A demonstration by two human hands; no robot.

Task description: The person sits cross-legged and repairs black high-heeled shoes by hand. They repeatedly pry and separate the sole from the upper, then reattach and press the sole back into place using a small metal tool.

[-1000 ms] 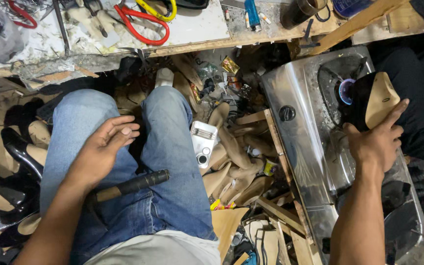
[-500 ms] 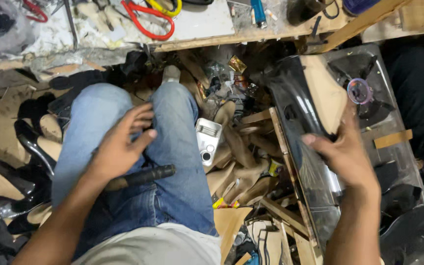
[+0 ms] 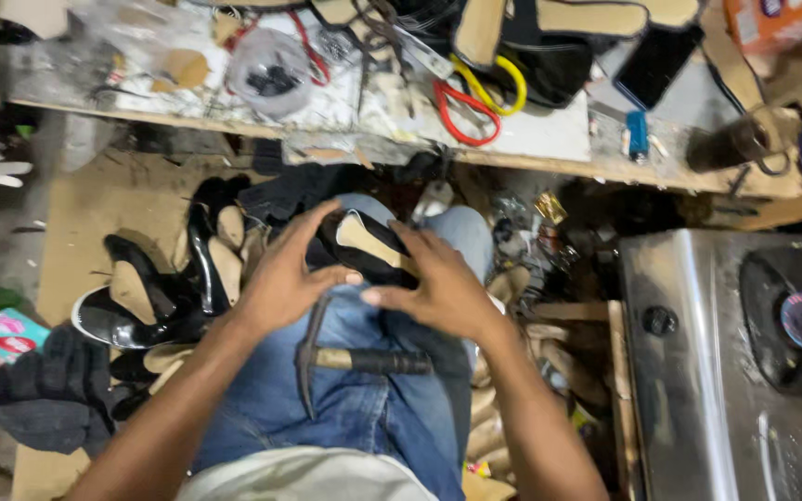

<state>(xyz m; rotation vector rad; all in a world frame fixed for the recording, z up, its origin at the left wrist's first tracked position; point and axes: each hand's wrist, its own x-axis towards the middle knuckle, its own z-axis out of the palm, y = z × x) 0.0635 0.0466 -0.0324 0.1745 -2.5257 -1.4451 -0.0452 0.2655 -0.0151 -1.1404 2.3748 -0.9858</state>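
Orange box (image 3: 782, 20) at top right, pink-and-teal packet (image 3: 9, 334) on floor left

Both hands cover much of the black shoe upper (image 3: 371, 249), so its far end and heel can't be made out. The hammer (image 3: 345, 357) loses its handle end under the right hand (image 3: 438, 292). The gas stove (image 3: 698, 371) runs off the right edge. Worktop (image 3: 549, 139) clutter is cropped at the top.
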